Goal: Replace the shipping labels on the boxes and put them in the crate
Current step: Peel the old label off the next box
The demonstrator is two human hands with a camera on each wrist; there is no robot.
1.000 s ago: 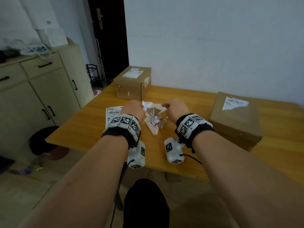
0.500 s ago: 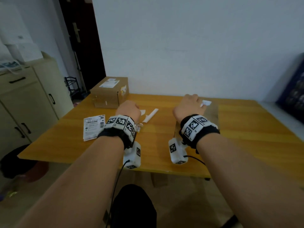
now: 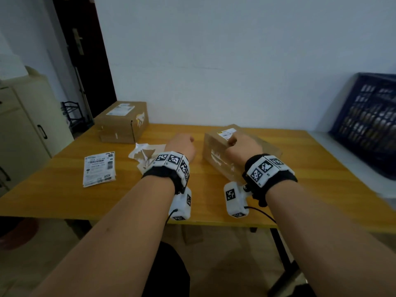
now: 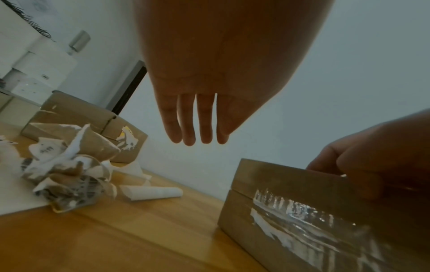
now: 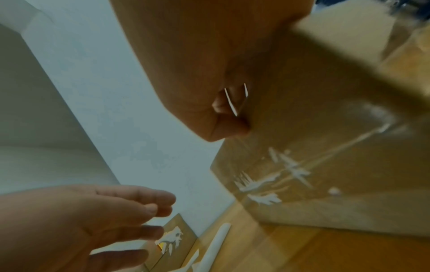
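Observation:
My right hand (image 3: 241, 144) lies on top of the near cardboard box (image 3: 216, 156), its fingers curled round the box's upper front edge, just in front of the white shipping label (image 3: 226, 132). The left wrist view shows the same grip on the box (image 4: 291, 211). My left hand (image 3: 182, 145) hovers above the table left of that box, fingers straight (image 4: 197, 136) and holding nothing. A crumpled torn-off label (image 3: 142, 156) lies left of it, with a rolled paper strip (image 4: 153, 193) beside it. New label sheets (image 3: 99, 168) lie further left. A second labelled box (image 3: 123, 123) stands at the back left.
A dark blue slatted crate (image 3: 368, 125) stands off the table's right end against the wall. The wooden table (image 3: 310, 159) has bare surface to the right of the near box. A cream cabinet (image 3: 25, 125) and a dark door (image 3: 85, 61) are at the left.
Both hands have left the crumpled label. My right hand moved right onto the near box and took hold of it; my left hand opened. The view swung right, bringing the crate in.

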